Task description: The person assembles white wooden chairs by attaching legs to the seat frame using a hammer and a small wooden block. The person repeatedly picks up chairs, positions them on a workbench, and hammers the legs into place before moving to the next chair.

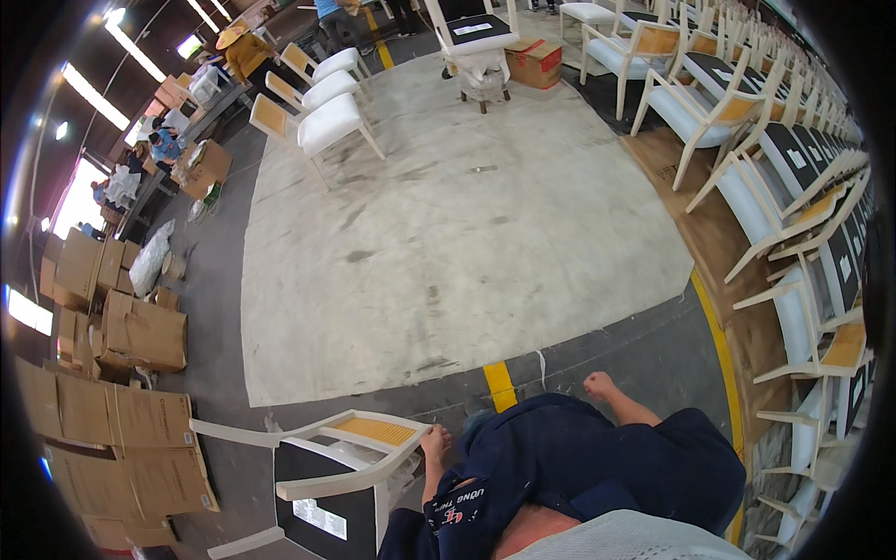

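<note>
My left hand [435, 441] is closed around the top of the backrest of a pale wooden chair [387, 461]. This chair is tipped over at my left, its black underside with a white label [320, 519] facing up. A yellow woven panel [375, 430] fills part of its backrest, and some clear plastic film shows beside it. My right hand [600, 384] is held out to the right with its fingers curled in a loose fist, apart from any object. I see nothing in it.
A pale sheet [448, 243] covers the floor ahead. Three white-seated chairs [329, 124] stand at its far left; an upturned chair [474, 37] and a carton [534, 63] are at the far edge. Chair rows [707, 117] line the right, cardboard boxes [145, 331] the left. People work far left.
</note>
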Demonstrator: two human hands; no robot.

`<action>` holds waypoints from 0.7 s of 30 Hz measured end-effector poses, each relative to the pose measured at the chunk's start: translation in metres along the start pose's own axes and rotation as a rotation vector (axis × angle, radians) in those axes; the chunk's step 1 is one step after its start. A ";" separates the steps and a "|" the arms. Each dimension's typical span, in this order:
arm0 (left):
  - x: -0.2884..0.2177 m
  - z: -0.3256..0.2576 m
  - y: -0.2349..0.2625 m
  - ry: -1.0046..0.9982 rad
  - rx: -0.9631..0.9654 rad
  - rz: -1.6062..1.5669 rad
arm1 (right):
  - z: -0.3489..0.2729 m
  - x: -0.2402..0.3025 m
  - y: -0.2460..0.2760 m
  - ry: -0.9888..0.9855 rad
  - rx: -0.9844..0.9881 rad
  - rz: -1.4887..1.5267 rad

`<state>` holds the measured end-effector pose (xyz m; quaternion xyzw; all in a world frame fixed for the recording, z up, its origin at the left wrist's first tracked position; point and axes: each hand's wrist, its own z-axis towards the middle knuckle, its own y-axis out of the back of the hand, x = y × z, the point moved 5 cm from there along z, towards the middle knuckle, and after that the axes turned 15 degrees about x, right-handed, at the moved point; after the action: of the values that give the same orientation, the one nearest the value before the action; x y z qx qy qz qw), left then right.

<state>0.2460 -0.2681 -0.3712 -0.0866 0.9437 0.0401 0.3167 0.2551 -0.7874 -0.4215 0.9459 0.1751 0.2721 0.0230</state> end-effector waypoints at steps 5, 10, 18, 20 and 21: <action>-0.032 -0.001 0.021 -0.046 -0.042 -0.061 | -0.002 -0.009 -0.019 -0.042 0.010 -0.029; 0.008 0.012 0.049 0.035 0.018 0.065 | -0.008 0.045 -0.058 0.053 0.030 0.059; 0.034 -0.007 0.056 0.130 0.000 0.211 | 0.000 0.107 -0.091 0.127 0.094 0.017; 0.034 -0.014 0.058 0.102 -0.008 0.111 | 0.001 0.108 -0.089 0.123 0.074 0.045; 0.030 -0.016 0.058 0.089 -0.005 0.067 | 0.000 0.106 -0.088 0.127 0.073 0.029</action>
<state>0.2019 -0.2177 -0.3753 -0.0575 0.9591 0.0490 0.2727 0.3113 -0.6688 -0.3800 0.9293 0.1724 0.3254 -0.0264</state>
